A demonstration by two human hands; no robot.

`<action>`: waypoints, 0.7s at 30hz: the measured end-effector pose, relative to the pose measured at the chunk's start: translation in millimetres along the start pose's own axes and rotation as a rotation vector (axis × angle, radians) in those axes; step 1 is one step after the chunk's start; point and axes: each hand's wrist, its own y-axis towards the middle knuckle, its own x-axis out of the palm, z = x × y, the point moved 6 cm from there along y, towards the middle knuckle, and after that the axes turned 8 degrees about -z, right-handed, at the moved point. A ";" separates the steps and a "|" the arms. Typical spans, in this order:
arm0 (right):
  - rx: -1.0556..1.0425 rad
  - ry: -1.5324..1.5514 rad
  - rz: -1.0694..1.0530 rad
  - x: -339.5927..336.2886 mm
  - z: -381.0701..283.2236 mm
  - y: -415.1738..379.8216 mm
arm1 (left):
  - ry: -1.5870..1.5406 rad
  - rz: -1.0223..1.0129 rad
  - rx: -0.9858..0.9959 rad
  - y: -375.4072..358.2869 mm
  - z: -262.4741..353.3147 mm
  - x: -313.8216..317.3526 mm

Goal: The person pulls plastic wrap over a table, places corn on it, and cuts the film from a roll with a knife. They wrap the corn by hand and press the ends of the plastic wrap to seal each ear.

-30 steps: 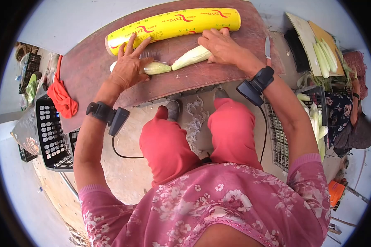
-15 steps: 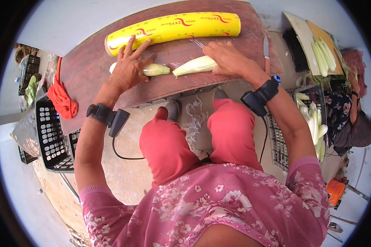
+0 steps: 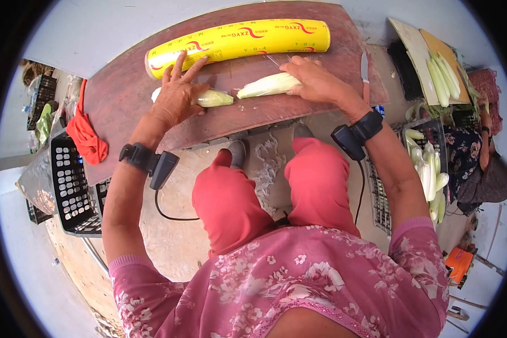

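Two pale green ears, which look like husked corn, lie end to end on the red-brown table [image 3: 208, 129]. My left hand [image 3: 177, 96], fingers spread, rests over the left ear [image 3: 216, 98], its fingertips against the yellow roll of film [image 3: 236, 40]. The right ear [image 3: 267, 85] has its outer end under my right hand [image 3: 312, 79], whose fingers are curled around it. Thin clear film shows between the roll and the ears, partly hidden by my hands.
A knife [image 3: 364, 76] lies at the table's right side. A red cloth [image 3: 86, 132] hangs at the left edge above a black crate [image 3: 70, 186]. On the right are a crate of pale ears [image 3: 428, 169], more ears on a board [image 3: 443, 79], and another person [image 3: 473, 163].
The roll has turned slightly, so its printing has shifted. My right hand and the right ear have moved a little to the right. My left hand has barely moved.
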 end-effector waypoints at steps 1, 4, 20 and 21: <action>-0.019 -0.011 0.030 1.9 2.3 1.4 | -0.007 -0.003 -0.003 -0.2 -0.4 0.8; -0.004 -0.033 0.035 2.8 7.5 8.3 | -0.013 -0.017 -0.003 -0.1 0.3 -0.8; 0.077 -0.111 0.087 0.2 17.3 16.7 | 0.003 0.014 0.007 -3.6 1.4 -0.8; 0.041 -0.085 0.151 -3.1 17.4 15.3 | -0.002 0.021 0.012 -4.1 0.3 0.0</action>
